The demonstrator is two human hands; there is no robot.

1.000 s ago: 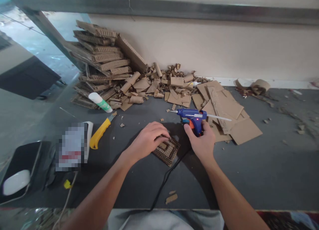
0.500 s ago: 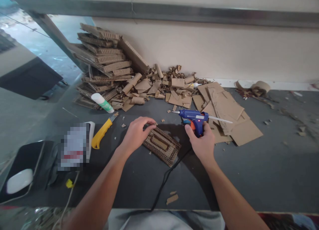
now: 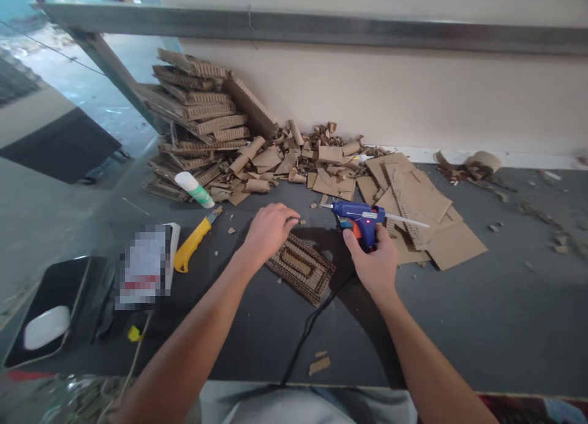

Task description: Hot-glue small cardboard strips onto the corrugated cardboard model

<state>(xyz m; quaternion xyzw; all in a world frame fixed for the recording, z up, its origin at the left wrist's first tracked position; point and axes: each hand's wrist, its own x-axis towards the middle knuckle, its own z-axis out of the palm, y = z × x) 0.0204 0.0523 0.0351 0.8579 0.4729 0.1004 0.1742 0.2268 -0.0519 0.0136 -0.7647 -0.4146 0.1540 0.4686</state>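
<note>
My right hand is wrapped around the blue glue gun; my left hand curls—thumb and forefinger close, pinching what I can't tell—by the layered cardboard panel on the table.

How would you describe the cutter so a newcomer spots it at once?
Find the tall stack of corrugated cardboard, back left. In front of it is a white-and-green tube. Just nearer the person lies the cutter, set apart by its long yellow handle.
</note>
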